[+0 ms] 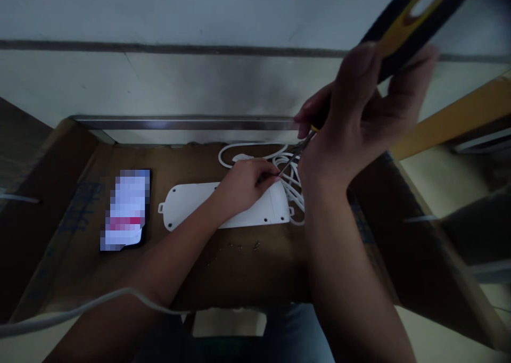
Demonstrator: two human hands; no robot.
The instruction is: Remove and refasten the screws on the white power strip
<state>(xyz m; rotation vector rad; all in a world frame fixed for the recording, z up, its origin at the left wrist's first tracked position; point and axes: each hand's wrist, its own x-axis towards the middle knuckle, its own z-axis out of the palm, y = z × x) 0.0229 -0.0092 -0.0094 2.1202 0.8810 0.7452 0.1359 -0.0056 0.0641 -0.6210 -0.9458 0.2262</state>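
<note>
A white power strip housing lies face down on the cardboard, with dark screw holes near its edges. My right hand is closed around a screwdriver with a thick black and yellow handle. Its thin shaft slants down to the left, and the tip is at the far right part of the housing. My left hand rests over the housing, thumb and fingers pinched together by the screwdriver tip. Whatever is between those fingers is hidden. Several small screws lie on the cardboard in front of the housing.
A coiled white cable lies behind and right of the housing. At the left is a phone with its screen lit. The cardboard box has raised side walls. A pale cord crosses the near left, over my forearm.
</note>
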